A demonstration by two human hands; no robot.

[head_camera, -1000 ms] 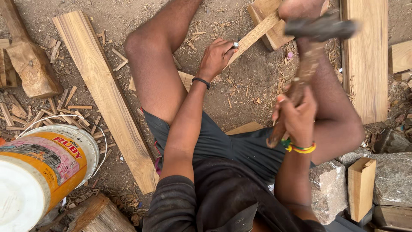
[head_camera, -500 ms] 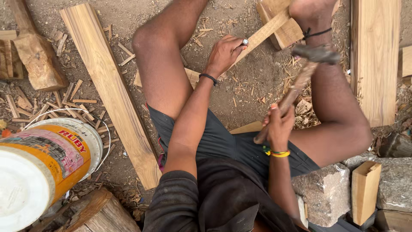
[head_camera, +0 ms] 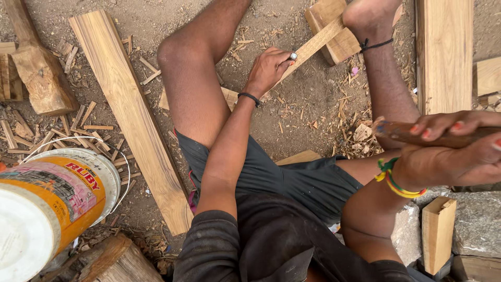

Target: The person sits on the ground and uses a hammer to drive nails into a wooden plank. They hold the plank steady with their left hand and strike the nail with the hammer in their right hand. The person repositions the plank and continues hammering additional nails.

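- A person sits on dirt, seen from above, both hands working wood.
- The left hand [head_camera: 269, 68] is wrapped around the near end of a narrow stick [head_camera: 313, 47].
- Beyond that grip, the stick rests on a wood block [head_camera: 334, 31], under a bare foot [head_camera: 368, 18].
- The right hand [head_camera: 454, 151] grips a wooden handle [head_camera: 402, 131]; its head is out of frame.
- 1 long plank [head_camera: 130, 109] lies left of the grip.

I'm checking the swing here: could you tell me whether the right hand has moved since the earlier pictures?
Yes. The right hand, gripping the wooden handle, has pulled back toward the body, away from the wooden block under the foot.
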